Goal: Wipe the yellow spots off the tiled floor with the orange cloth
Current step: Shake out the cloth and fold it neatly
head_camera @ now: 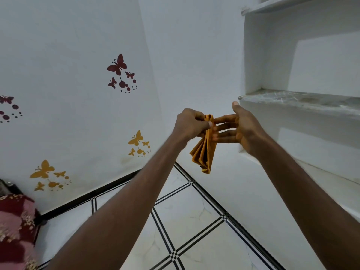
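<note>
Head view: white tiled floor (194, 230) with black lines meets butterfly-stickered wall (78, 114); left hand (191, 123) pinches orange cloth (204, 149), right hand (241, 129) spread wide beside shelf (300, 101).

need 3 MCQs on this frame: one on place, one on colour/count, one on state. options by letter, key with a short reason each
1. Where is the orange cloth?
A. Flat on the tiled floor
B. Held in the air between both hands
C. On the wall shelf

2. What colour are the butterfly stickers lowest on the wall?
A. Yellow
B. Blue
C. Green

3. How is the right hand set?
A. Fist shut around the cloth
B. Fingers straight, open against the cloth
C. Resting on the floor

Key:
1. B: the cloth hangs folded from the left hand, above the tiled floor and short of the shelf.
2. A: the low butterfly stickers are yellow; the higher ones are dark red.
3. B: its fingers are extended toward the cloth with the thumb up, while the left hand does the pinching.
</note>
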`<move>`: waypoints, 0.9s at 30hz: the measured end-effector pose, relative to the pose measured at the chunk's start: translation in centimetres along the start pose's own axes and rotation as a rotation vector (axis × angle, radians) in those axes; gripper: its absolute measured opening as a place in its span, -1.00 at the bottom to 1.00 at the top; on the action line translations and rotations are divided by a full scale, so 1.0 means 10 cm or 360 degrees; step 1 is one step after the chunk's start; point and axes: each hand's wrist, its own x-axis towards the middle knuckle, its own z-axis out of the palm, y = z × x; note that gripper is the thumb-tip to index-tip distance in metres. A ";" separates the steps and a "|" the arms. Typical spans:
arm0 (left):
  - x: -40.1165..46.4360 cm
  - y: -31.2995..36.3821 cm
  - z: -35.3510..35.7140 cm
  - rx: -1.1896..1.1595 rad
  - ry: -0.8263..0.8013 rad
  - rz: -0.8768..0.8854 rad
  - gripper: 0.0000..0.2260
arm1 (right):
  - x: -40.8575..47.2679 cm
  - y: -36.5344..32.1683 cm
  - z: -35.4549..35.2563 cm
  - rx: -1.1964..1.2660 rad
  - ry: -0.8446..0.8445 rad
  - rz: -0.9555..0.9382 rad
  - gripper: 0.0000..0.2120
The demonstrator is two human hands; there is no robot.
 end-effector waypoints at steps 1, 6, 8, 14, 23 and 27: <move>-0.02 0.05 -0.05 -0.0047 -0.0034 -0.0008 -0.89 | -0.01 0.01 -0.06 0.0005 0.0067 -0.0058 -0.42; -0.10 0.34 -0.30 -0.0399 -0.0096 0.0025 -0.85 | -0.02 0.32 -0.32 0.0080 0.0458 0.0036 -0.47; -0.10 0.36 -0.37 -0.0523 -0.0048 -0.0033 -0.86 | -0.06 0.43 -0.34 0.0362 0.0036 0.0441 -0.25; -0.11 -0.22 -0.33 -0.0280 0.0107 -0.0366 -0.78 | -0.23 0.32 -0.17 0.0515 -0.0270 0.0427 -0.53; -0.40 -0.64 -0.49 -0.1489 -0.0374 -0.0510 -0.37 | -0.28 -0.14 0.26 0.0278 -0.0203 0.0299 -0.82; -0.49 -0.77 -0.62 -0.1462 -0.0483 -0.0465 -0.58 | -0.22 -0.21 0.49 0.0075 -0.0084 0.0308 -0.61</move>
